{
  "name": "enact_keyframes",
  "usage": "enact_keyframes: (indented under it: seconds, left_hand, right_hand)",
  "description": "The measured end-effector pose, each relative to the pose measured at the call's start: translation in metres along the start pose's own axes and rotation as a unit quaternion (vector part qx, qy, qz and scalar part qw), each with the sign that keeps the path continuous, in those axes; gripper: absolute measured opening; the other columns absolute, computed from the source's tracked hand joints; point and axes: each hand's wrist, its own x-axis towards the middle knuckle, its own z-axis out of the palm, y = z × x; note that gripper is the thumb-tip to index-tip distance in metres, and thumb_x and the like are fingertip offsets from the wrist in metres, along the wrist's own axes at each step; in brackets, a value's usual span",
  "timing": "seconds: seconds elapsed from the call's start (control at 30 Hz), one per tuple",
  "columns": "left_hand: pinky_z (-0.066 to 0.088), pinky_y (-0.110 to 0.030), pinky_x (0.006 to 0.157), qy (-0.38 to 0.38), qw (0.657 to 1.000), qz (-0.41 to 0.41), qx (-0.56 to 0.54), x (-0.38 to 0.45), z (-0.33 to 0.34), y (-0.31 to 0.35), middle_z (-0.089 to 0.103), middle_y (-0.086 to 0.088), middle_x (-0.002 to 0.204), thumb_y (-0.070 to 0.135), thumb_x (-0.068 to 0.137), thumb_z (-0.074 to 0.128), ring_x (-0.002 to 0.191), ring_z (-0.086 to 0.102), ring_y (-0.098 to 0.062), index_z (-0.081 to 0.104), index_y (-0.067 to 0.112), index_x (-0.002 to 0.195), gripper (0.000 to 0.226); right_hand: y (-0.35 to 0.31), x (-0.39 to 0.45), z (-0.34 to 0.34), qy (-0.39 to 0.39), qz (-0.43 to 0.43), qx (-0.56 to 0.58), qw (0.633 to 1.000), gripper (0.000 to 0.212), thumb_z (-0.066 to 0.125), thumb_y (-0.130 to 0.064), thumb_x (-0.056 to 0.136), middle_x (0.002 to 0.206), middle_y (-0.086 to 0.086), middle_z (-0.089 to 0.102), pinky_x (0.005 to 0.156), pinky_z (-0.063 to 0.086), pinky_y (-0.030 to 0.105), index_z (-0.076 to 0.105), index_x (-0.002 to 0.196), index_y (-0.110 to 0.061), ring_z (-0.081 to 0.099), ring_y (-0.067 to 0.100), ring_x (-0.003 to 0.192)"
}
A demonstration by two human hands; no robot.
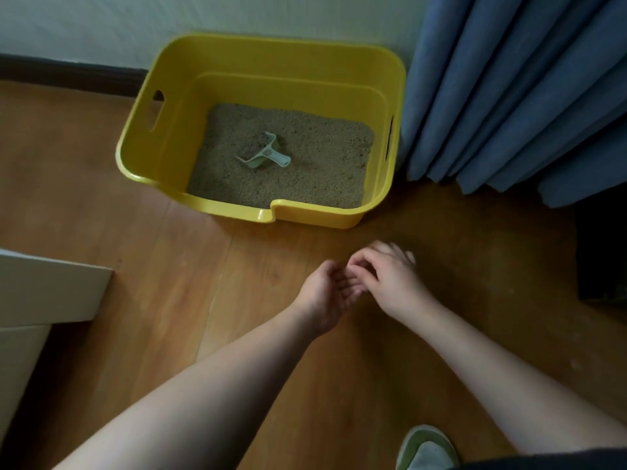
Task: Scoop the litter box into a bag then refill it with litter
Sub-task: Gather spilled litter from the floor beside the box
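A yellow litter box point(315, 213) stands on the wooden floor against the wall, with a notch cut in its front rim. Grey-brown litter point(325, 167) covers its bottom. A pale scoop point(266, 156) lies on the litter near the middle, handle pointing right. My two hands meet above the floor in front of the box, well short of it. My left hand point(325, 296) is palm up with relaxed fingers. My right hand point(390, 276) lies over the left fingers with its own fingers loosely curled. Neither hand holds anything that I can see. No bag is in view.
A blue curtain point(509, 96) hangs to the floor right of the box. A dark object point(604, 252) sits at the right edge. White furniture point(44, 290) juts in at the left. A green-edged slipper point(427, 449) shows at the bottom.
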Motion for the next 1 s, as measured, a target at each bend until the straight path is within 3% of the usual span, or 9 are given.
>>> enact_keyframes:
  seconds: [0.2, 0.3, 0.47, 0.57, 0.7, 0.77, 1.0]
  left_hand:
    - [0.046, -0.022, 0.061, 0.019, 0.999, 0.010, 0.032, -0.006, -0.021, 0.009, 0.062, -0.009, 0.069, 0.023, 0.103, 0.029, 0.063, 0.059, -0.016, 0.064, 0.003, 0.087, 0.043]
    - [0.045, -0.024, 0.067, 0.033, 0.999, 0.011, 0.030, -0.013, -0.029, 0.008, 0.063, -0.011, 0.073, 0.024, 0.103, 0.028, 0.067, 0.059, -0.018, 0.064, 0.001, 0.086, 0.045]
    - [0.047, -0.026, 0.070, 0.063, 0.998, 0.014, 0.008, -0.023, -0.048, 0.009, 0.066, -0.013, 0.073, 0.026, 0.104, 0.029, 0.069, 0.061, -0.020, 0.064, -0.001, 0.086, 0.048]
    - [0.048, -0.025, 0.067, 0.084, 0.996, 0.030, -0.020, -0.030, -0.064, 0.013, 0.066, -0.013, 0.071, 0.024, 0.103, 0.029, 0.068, 0.061, -0.020, 0.064, -0.002, 0.084, 0.047]
    - [0.046, -0.024, 0.064, 0.099, 0.991, 0.055, -0.064, -0.038, -0.083, 0.029, 0.064, -0.012, 0.069, 0.022, 0.101, 0.030, 0.064, 0.058, -0.019, 0.064, -0.001, 0.080, 0.046]
    - [0.044, -0.024, 0.063, 0.105, 0.989, 0.064, -0.080, -0.042, -0.091, 0.034, 0.063, -0.012, 0.066, 0.023, 0.101, 0.031, 0.062, 0.057, -0.018, 0.063, -0.001, 0.078, 0.046]
    - [0.053, -0.025, 0.069, 0.112, 0.976, 0.101, -0.159, -0.054, -0.126, 0.037, 0.071, -0.016, 0.081, 0.028, 0.102, 0.031, 0.075, 0.066, -0.021, 0.067, -0.003, 0.088, 0.049]
  right_hand:
    - [-0.011, 0.010, 0.011, 0.021, -0.019, 0.047, 0.999, 0.009, 0.061, -0.031, 0.089, 0.097, -0.006, 0.061, 0.084, 0.038, 0.035, 0.068, 0.092, -0.026, 0.053, 0.018, 0.096]
    - [-0.010, 0.014, 0.019, 0.028, -0.004, 0.095, 0.995, 0.007, 0.069, -0.031, 0.084, 0.088, -0.007, 0.061, 0.078, 0.046, 0.035, 0.066, 0.085, -0.025, 0.055, 0.014, 0.085]
    - [-0.012, 0.023, 0.027, 0.033, 0.048, 0.133, 0.989, 0.020, 0.071, -0.030, 0.083, 0.070, -0.011, 0.054, 0.057, 0.034, 0.011, 0.055, 0.076, -0.021, 0.048, 0.001, 0.063]
    - [-0.017, 0.032, 0.033, 0.017, 0.057, 0.120, 0.991, 0.017, 0.065, -0.029, 0.088, 0.069, -0.010, 0.051, 0.055, 0.033, 0.012, 0.054, 0.079, -0.019, 0.049, 0.006, 0.065]
    - [-0.027, 0.044, 0.050, -0.031, 0.058, 0.125, 0.990, 0.010, 0.063, -0.028, 0.090, 0.084, -0.006, 0.060, 0.066, 0.040, 0.020, 0.062, 0.094, -0.019, 0.056, 0.011, 0.079]
    - [-0.030, 0.052, 0.060, -0.043, 0.043, 0.106, 0.992, 0.018, 0.060, -0.026, 0.092, 0.098, -0.003, 0.063, 0.076, 0.044, 0.022, 0.065, 0.107, -0.018, 0.059, 0.013, 0.090]
    - [-0.051, 0.084, 0.090, 0.003, -0.064, -0.001, 0.998, 0.032, 0.052, -0.023, 0.096, 0.125, 0.007, 0.060, 0.098, 0.046, 0.036, 0.061, 0.126, -0.015, 0.056, 0.023, 0.113]
